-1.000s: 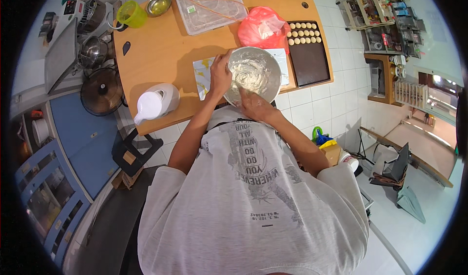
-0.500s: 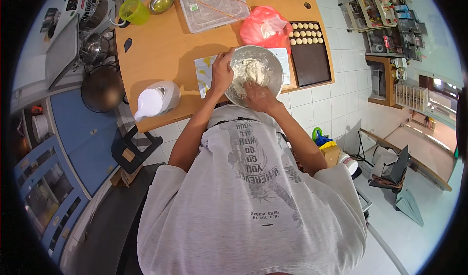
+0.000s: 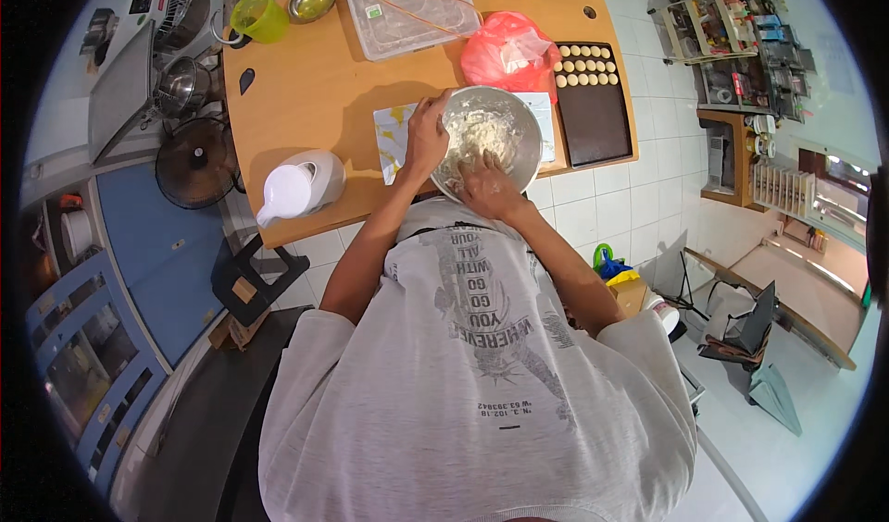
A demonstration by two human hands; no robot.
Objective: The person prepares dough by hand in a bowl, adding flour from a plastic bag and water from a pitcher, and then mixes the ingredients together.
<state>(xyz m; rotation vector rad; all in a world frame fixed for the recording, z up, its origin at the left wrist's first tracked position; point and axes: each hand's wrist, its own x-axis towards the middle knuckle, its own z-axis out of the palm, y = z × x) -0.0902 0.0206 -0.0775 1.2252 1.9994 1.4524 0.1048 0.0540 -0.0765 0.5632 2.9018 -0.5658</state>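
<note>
A metal mixing bowl [image 3: 531,142] sits at the near edge of the wooden table, tipped a little toward me. Pale, crumbly dough [image 3: 486,131] with loose flour fills its bottom and clings to its wall. My left hand [image 3: 428,138] grips the bowl's left rim, the thumb side against the metal. Inside the bowl, the bent fingers of my right hand [image 3: 493,189] dig into the near side of the dough; their tips are partly buried in it. Beneath the bowl lies a flat white and yellow patterned sheet [image 3: 391,142].
Right of the bowl is a dark baking tray [image 3: 597,129] with rows of small pale balls [image 3: 583,66]. Behind stand a red plastic bag [image 3: 500,55] and a clear plastic box [image 3: 407,22]. Leftward are a white jug [image 3: 301,189], a green cup [image 3: 259,20] and a metal bowl of yellowish liquid [image 3: 312,1].
My right hand has shifted slightly, its fingers now pushed forward into the dough. The dough lump looks more broken up and spread. My left hand keeps its hold on the rim.
</note>
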